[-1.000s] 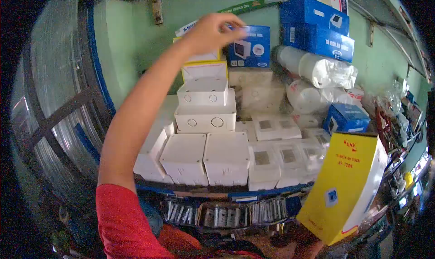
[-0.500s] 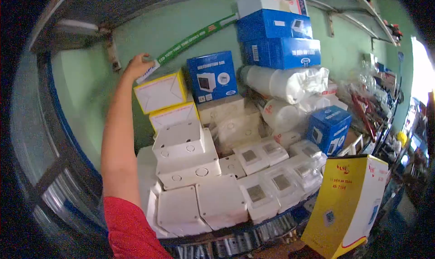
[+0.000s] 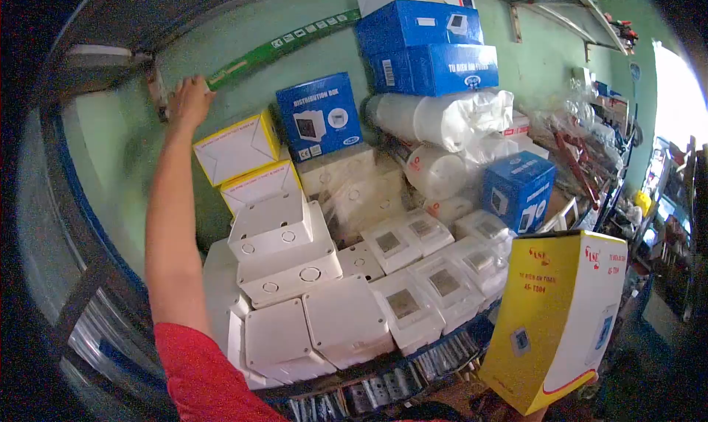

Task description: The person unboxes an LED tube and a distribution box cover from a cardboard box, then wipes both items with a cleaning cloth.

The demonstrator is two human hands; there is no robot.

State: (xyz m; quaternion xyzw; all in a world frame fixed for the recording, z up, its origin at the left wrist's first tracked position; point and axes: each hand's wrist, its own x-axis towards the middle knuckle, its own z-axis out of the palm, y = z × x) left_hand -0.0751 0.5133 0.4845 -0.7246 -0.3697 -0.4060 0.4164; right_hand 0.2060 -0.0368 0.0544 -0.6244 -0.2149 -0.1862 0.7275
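Note:
My left hand (image 3: 190, 102) is raised at the back wall, its fingers closed round the near end of a long, slim green carton (image 3: 284, 44). The carton's far end reaches the tall stack of boxes. Just below that hand are two yellow-and-white boxes (image 3: 237, 147), one on the other, beside a blue distribution box carton (image 3: 318, 116). At the lower right, a tilted yellow-and-white carton (image 3: 525, 315) rests in my right hand (image 3: 537, 414), which grips it from underneath. Most of the right hand is hidden behind that carton.
White junction boxes (image 3: 346, 320) and clear-covered boxes (image 3: 402, 308) crowd the shelf. Blue cartons (image 3: 431, 69) are stacked above plastic-wrapped white rolls (image 3: 446, 118). Metal parts (image 3: 380, 392) line the front edge. An overhead shelf (image 3: 114, 57) hangs at upper left.
The green carton has turned, so a row of icons now shows instead of lettering. My left hand remains at its near end. The view has shifted, and the yellow-and-white carton stays in my right hand.

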